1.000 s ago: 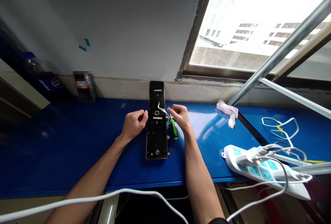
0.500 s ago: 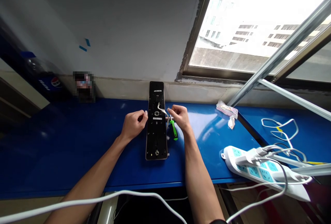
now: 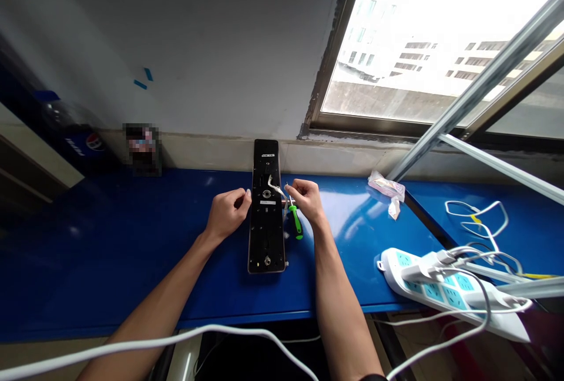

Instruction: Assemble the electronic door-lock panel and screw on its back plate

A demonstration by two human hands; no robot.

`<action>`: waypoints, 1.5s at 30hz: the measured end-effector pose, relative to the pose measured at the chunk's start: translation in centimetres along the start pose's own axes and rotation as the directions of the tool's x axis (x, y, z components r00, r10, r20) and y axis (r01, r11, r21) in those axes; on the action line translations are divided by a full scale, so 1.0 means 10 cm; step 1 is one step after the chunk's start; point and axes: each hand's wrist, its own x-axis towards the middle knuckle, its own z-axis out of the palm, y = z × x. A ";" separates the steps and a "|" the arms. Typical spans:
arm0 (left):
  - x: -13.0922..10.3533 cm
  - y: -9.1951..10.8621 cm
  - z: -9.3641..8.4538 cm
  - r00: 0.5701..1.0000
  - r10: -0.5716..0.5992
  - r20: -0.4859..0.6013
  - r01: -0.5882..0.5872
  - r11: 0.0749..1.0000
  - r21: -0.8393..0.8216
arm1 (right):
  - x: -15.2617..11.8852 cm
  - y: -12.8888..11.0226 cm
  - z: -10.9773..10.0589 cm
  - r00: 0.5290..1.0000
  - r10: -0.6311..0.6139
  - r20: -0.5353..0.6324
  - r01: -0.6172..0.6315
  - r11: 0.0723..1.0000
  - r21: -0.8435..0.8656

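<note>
A long black panel [image 3: 267,234] lies on the blue table, with metal fittings, small labels and a white connector lead [image 3: 275,187] running off its right side. My left hand [image 3: 229,211] is closed beside the panel's left edge, thumb against the curled fingers, and nothing shows in it. On the other side, my right hand [image 3: 306,199] is closed, its thumb over the thin shaft of a screwdriver with a green and black handle [image 3: 296,223]. The shaft's tip seems to show beyond the thumb. Whether the fingers grip it I cannot tell.
A white power strip [image 3: 434,293] with plugs and cables sits at the right front. Behind it are a pink and white packet [image 3: 386,186] and a slanted metal bar [image 3: 467,93]. A cola bottle [image 3: 83,140] stands far left. One white cable [image 3: 211,329] crosses the foreground.
</note>
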 end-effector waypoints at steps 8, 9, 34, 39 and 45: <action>0.02 0.05 -0.03 0.998 0.006 -0.061 -0.006 1.000 -0.002 | 0.01 -0.08 -0.12 0.992 0.119 -0.046 -0.124 0.984 -0.129; 0.02 0.05 -0.03 0.997 0.004 -0.072 -0.005 1.000 -0.005 | 0.00 -0.08 -0.18 0.986 0.167 -0.014 -0.167 0.973 -0.159; 0.38 0.09 0.05 0.997 -0.075 -0.019 0.073 0.994 -0.083 | 0.51 -0.70 -0.77 0.983 -0.001 -0.186 -0.054 0.955 -0.290; 0.72 0.14 0.12 0.998 -0.023 0.053 0.026 0.997 -0.070 | 0.78 -0.97 -0.60 0.847 -0.374 -0.378 0.281 0.918 -0.278; 1.06 0.09 0.13 0.957 0.157 0.242 -0.150 0.987 -0.051 | 0.91 -1.13 -0.39 0.792 -0.532 -0.299 0.479 0.846 -0.236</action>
